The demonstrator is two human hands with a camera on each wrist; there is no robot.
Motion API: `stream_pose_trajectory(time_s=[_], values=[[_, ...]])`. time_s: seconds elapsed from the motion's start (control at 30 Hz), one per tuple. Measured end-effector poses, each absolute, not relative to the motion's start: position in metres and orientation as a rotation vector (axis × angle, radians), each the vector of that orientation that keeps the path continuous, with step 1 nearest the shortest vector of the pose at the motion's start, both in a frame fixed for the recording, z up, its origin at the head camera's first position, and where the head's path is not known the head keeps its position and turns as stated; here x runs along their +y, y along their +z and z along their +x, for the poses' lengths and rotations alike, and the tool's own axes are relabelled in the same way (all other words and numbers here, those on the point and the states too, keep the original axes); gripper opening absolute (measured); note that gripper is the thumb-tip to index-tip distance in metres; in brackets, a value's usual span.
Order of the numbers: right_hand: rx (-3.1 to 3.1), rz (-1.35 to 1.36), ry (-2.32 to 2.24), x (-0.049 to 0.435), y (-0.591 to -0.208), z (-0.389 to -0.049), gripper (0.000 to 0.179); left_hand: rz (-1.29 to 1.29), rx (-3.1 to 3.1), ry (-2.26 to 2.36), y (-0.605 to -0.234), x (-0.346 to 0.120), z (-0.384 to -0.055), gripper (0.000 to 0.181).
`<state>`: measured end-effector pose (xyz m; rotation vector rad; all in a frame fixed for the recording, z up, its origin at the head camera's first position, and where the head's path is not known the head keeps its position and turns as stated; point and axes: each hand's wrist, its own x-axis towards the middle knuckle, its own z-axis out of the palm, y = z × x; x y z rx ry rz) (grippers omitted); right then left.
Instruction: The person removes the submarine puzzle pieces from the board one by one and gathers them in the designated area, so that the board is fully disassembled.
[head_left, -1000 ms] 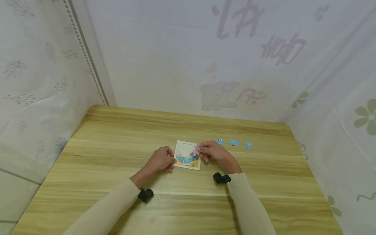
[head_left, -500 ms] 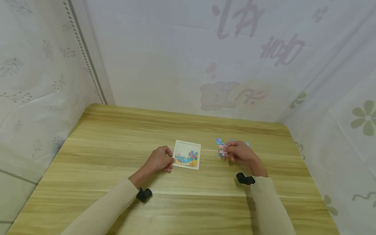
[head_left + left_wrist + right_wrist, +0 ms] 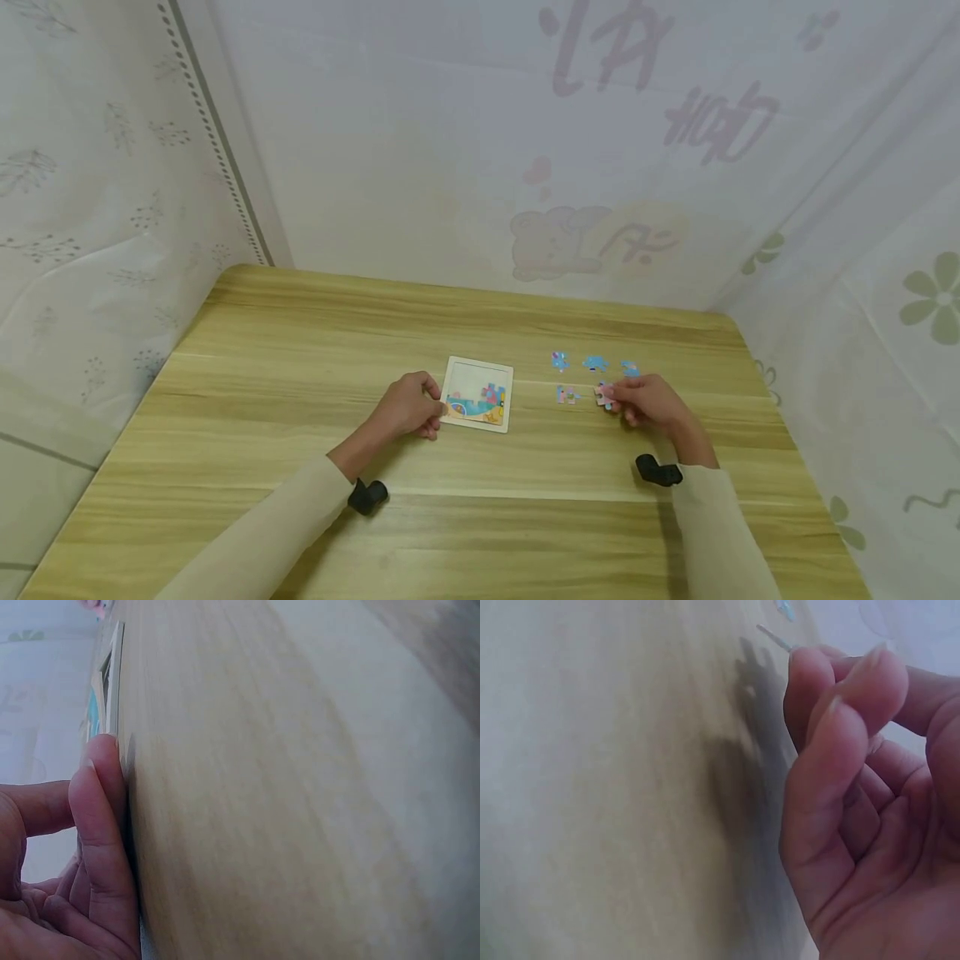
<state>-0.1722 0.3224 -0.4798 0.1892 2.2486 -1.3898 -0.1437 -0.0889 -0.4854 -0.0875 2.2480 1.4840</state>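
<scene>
Right hand [image 3: 652,402] just scooted rightward pinching a pink jigsaw piece [image 3: 602,396], probably light and stiff so grab edges, while left hand [image 3: 408,406] grips the puzzle tray [image 3: 468,377].

The pale puzzle tray [image 3: 471,378] lay partly filled; rightward, three blue pieces [image 3: 595,363] and a pinkish piece [image 3: 566,395] lay near a pinched pink piece [image 3: 602,395].

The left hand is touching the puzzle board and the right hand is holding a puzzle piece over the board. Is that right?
Not quite: the right hand is holding a puzzle piece, but not over the puzzle board. The head view shows it off to the right of the board. The left hand is touching the board.
</scene>
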Motion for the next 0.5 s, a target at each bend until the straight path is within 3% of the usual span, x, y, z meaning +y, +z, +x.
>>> stream_pose_trajectory(time_s=[0.5], values=[[2.291, 0.297, -1.348, 0.3142, -0.4869, -0.1685, 0.029, -0.076, 2.261, 1.486, -0.4850, -0.0879, -0.1423, 0.015]])
